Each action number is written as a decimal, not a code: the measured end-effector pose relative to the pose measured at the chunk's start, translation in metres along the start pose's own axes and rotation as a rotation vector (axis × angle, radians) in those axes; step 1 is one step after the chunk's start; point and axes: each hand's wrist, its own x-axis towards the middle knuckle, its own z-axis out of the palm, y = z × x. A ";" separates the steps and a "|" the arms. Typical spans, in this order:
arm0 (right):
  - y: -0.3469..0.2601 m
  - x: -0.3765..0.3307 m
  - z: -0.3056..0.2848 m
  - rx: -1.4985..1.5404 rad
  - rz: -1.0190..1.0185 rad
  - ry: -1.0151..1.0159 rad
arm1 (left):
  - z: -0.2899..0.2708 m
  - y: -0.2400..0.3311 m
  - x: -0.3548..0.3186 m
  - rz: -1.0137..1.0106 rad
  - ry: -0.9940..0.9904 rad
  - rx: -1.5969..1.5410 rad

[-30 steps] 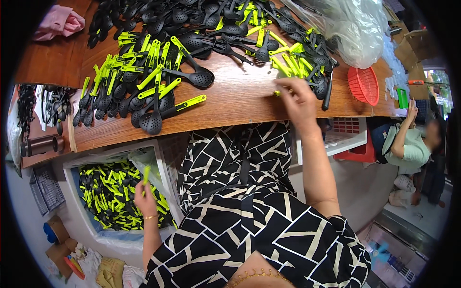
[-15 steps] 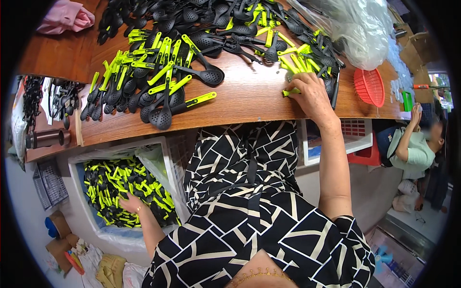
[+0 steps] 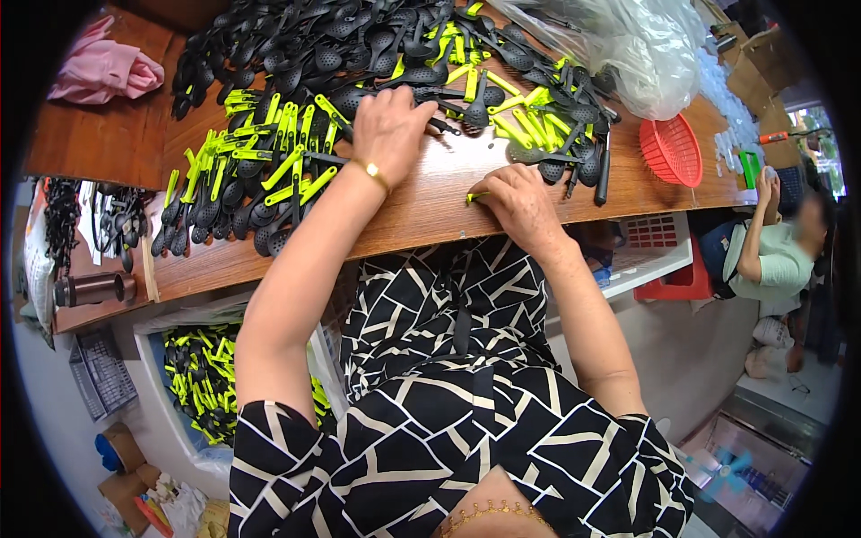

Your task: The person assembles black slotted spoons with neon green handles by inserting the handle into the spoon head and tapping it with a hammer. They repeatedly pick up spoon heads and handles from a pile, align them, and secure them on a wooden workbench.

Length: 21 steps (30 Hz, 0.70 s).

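Head view: a small lime piece (image 3: 473, 197) is pinched in the right hand (image 3: 511, 199), near the front edge of the brown counter (image 3: 430, 220). Fingers bent, the left hand (image 3: 387, 134) reaches over black spoons (image 3: 381, 40); whether it grips one cannot be told. Below, at left, a white crate (image 3: 330, 360) holds many lime-and-black pieces (image 3: 202, 381). Rightward on the counter stand a red basket (image 3: 669, 154) and a clear plastic bag (image 3: 655, 72); another person (image 3: 771, 255) is beyond.

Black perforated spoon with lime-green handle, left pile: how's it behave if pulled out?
Likely stiff: the spoons there look straight despite being piled. May snag or drag others, since they overlap tightly. Could slide easily on the brown wooden tabletop, which looks smooth and glossy.
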 end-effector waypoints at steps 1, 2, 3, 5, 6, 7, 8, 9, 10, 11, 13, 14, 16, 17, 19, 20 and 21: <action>0.000 -0.002 0.004 0.027 0.005 0.031 | 0.008 -0.005 0.012 0.046 -0.030 0.027; 0.000 -0.004 0.005 0.055 0.008 0.062 | 0.014 -0.007 0.018 0.092 -0.060 0.055; 0.001 -0.006 0.004 0.085 0.006 0.077 | 0.012 -0.004 0.023 0.081 -0.121 0.032; 0.003 -0.007 0.003 0.250 0.073 0.134 | 0.013 -0.005 0.028 0.173 0.104 -0.096; 0.002 -0.009 0.002 0.332 0.112 0.162 | 0.009 -0.001 0.030 0.219 0.213 -0.167; 0.003 -0.007 -0.001 0.385 0.162 0.217 | 0.007 0.006 0.031 0.223 0.275 -0.236; 0.005 -0.005 -0.006 0.436 0.213 0.273 | 0.002 0.014 0.028 0.154 0.188 -0.348; 0.000 0.001 -0.018 0.462 0.258 0.298 | -0.003 0.021 0.023 0.080 0.099 -0.457; 0.002 0.008 -0.026 0.422 0.213 0.359 | -0.008 0.029 0.017 0.005 0.010 -0.563; 0.001 0.015 -0.040 0.398 0.153 0.371 | -0.014 0.038 0.010 -0.009 0.009 -0.561; 0.000 0.026 -0.064 0.354 0.067 0.377 | -0.022 0.051 -0.004 -0.037 -0.033 -0.641; 0.002 0.029 -0.075 0.305 0.036 0.347 | -0.029 0.058 -0.010 -0.024 -0.015 -0.646; 0.001 0.032 -0.090 0.249 -0.005 0.224 | -0.036 0.068 -0.022 -0.141 -0.095 -0.766; 0.001 0.033 -0.092 0.222 -0.054 0.196 | -0.038 0.071 -0.027 -0.202 -0.135 -0.824; -0.001 0.035 -0.094 0.168 -0.156 0.138 | -0.042 0.075 -0.033 -0.121 -0.062 -0.718; -0.003 0.035 -0.094 0.175 -0.146 0.114 | -0.044 0.077 -0.035 -0.081 -0.025 -0.663; -0.004 0.035 -0.094 0.183 -0.137 0.091 | -0.048 0.077 -0.037 -0.066 -0.028 -0.604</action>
